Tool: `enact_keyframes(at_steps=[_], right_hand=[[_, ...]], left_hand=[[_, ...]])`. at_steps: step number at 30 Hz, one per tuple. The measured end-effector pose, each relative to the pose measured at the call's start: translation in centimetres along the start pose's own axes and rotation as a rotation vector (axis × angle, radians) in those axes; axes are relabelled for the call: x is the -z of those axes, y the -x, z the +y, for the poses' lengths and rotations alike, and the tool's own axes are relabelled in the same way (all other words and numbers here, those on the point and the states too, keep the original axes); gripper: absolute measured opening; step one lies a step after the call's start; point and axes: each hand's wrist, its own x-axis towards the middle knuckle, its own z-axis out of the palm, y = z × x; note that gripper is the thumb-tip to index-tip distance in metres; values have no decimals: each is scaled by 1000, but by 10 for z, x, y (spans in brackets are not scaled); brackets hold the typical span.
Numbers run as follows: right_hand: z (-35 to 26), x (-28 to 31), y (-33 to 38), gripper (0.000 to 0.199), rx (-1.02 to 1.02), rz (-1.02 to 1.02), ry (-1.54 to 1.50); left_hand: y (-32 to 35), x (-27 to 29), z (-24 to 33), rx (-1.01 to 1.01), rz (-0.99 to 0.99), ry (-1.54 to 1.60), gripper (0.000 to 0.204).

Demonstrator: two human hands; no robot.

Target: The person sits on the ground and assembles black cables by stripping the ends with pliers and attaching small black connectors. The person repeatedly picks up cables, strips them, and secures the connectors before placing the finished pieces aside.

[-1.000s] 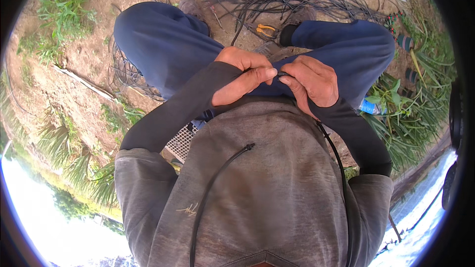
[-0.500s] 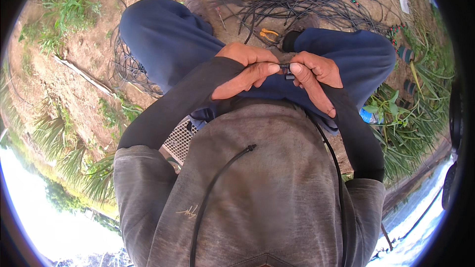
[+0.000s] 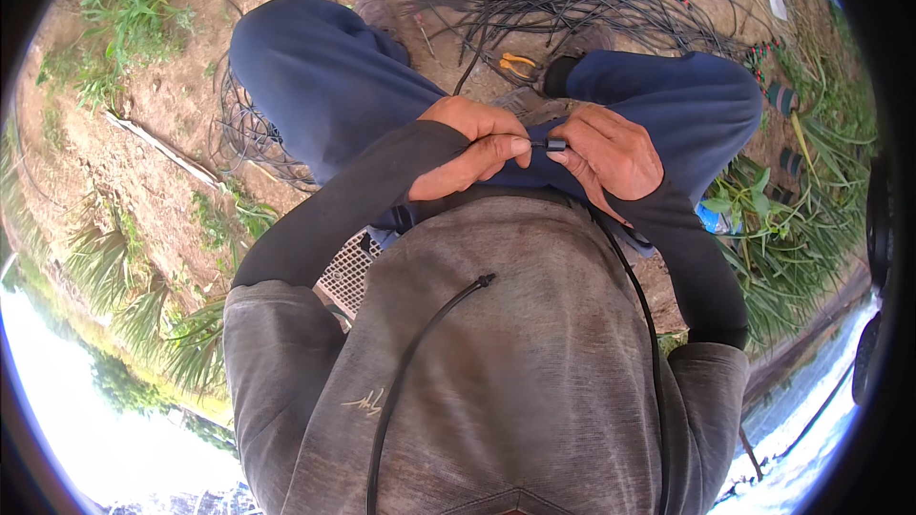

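The left hand [image 3: 482, 124] is drawn into a firm pinch, thumb laid against the side of the curled forefinger, and from that pinch a thin black stem [image 3: 538, 143] runs out to the right; half a second ago the hand stood in nearly the same place and pose, so it has barely moved. Slightly right of it, and farther from the body, yellow-handled pliers [image 3: 518, 62] lie on the soil, touched by neither hand. Next comes the short black fitting [image 3: 555, 144] at the stem's right end, held above the lap in the narrow gap between the two hands; a moment earlier it hung below the line of the fingertips, and now it sits level with them. The right hand [image 3: 615, 154] has changed most: its thumb was raised and the hand tipped over, whereas now its back faces up and the fingertips and thumb close on the fitting's right part. I read this as a fresh hold by the right hand while the left keeps the piece steady, so the work remains at the join between them. The piece is small and partly covered, so I cannot tell whether stem and fitting are one part or two. Farther right, a heap of black tubing [image 3: 592, 5] spreads over the soil beyond the feet.
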Motion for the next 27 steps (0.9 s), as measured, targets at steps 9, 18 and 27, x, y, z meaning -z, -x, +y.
enact_keyframes(at_steps=[9, 18, 27], right_hand=[[-5, -1, 6, 16, 45, -41, 8], [-10, -4, 6, 18, 38, -64, -23], [-25, -10, 10, 21, -348, -190, -257]], left_hand=[[3, 2, -10, 217, -254, 428, 32], [2, 1, -13, 188, -226, 222, 26], [6, -27, -33, -550, 325, -606, 11]])
